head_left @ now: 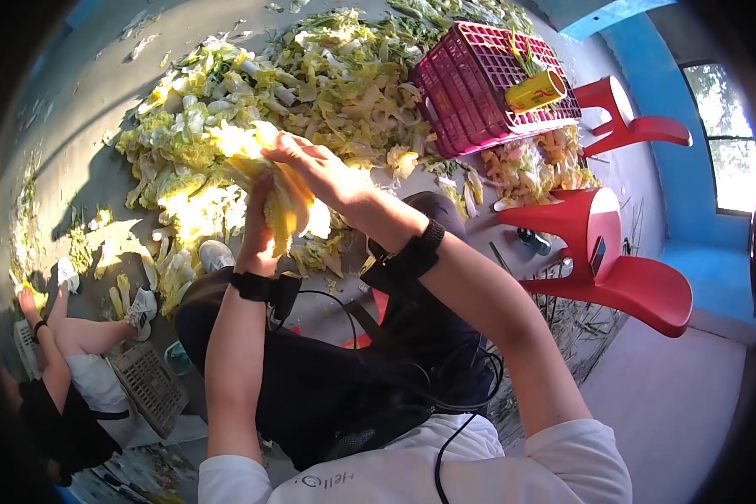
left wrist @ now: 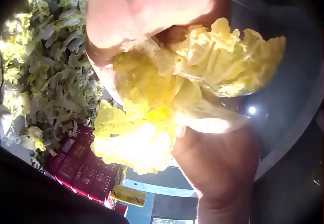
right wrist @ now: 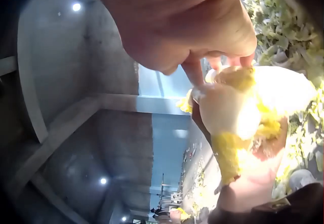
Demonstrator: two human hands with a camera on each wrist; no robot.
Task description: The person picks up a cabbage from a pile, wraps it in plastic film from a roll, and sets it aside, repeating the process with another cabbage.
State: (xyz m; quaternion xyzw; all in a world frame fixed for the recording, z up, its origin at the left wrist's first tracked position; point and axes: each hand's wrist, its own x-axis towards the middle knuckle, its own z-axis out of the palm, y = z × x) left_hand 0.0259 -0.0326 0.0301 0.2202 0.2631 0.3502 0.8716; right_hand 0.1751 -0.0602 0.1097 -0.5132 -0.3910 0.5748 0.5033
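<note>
Yellow, soft and crinkly, the cabbage (head_left: 290, 206) is up in the air between two bare hands, over the near edge of the big leaf pile (head_left: 336, 92) on the floor (head_left: 97, 67). The left hand (head_left: 259, 228) is curled round one side of it. The right hand (head_left: 326, 174) is on the other side, with its fingers bent down onto a pale stalk. So both hands look full, though the bright sun hides some of the grip.

What could go wrong? Thin leaves rip easily, I think. If the two hands pull hard in different ways, a leaf could tear in the middle and leave a bit stuck on. If the left hand squeezes too tight, the soft inside could get squashed. If it goes too loose, the cabbage could slip out and drop into the pile, and then it would be hard to find again.

The sun could cause trouble too, because parts of the cabbage glow so white that a bad spot might be missed. A black wire (head_left: 332, 296) loops near the left wrist strap (head_left: 252, 287), so a big swing of the arm could snag it. One white shoe (head_left: 217, 255) is right by the leaves, and a small kick could squash some.
</note>
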